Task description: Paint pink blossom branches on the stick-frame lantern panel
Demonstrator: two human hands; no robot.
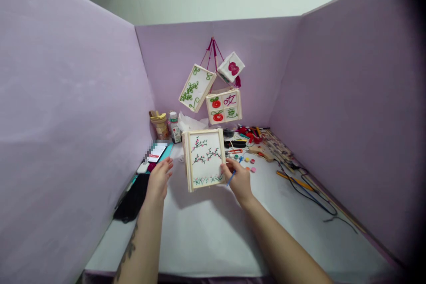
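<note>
My right hand [238, 179] grips the lower right edge of a wooden-framed lantern box [205, 159], and a thin blue paintbrush [230, 178] sits in the same hand. The box's white panel carries painted branches with pink blossoms and a strip of green grass along the bottom. It is held up above the table, slightly tilted. To the left of the box, my left hand [160, 178] is raised with its fingers apart, touching nothing. Small paint pots [247, 159] in several colours stand just behind my right hand.
Three decorated boxes, one with green vines [197, 88], hang by cords at the back wall. A jar [159, 126], a bottle [175, 128] and a phone [157, 152] are at left. Pliers [235, 143], a glue gun [261, 154] and a black cable [313, 195] lie right.
</note>
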